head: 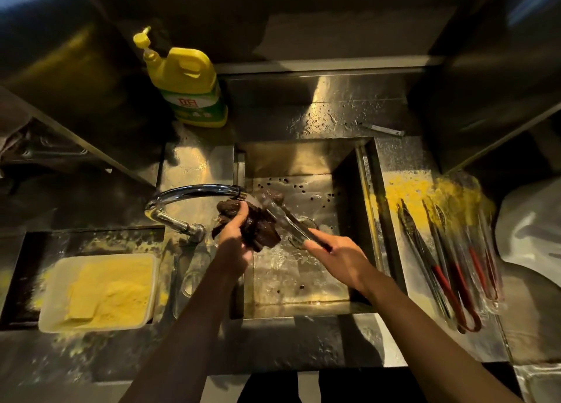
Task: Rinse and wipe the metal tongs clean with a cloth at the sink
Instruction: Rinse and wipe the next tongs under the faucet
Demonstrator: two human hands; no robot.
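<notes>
Over the steel sink, my left hand grips a dark wet cloth bunched around the front part of a pair of metal tongs. My right hand holds the tongs by their handle end, which is hidden in the hand. The tongs point up and left toward the curved chrome faucet, whose spout ends just above the cloth. Water runs over the cloth and tong tips. The sink floor is wet, with small dark specks scattered on it.
Several more tongs with red handles lie on the right counter, dusted with yellow powder. A white tub of yellow powder sits at the left. A yellow dish soap bottle stands behind the sink. A small packet lies at the back.
</notes>
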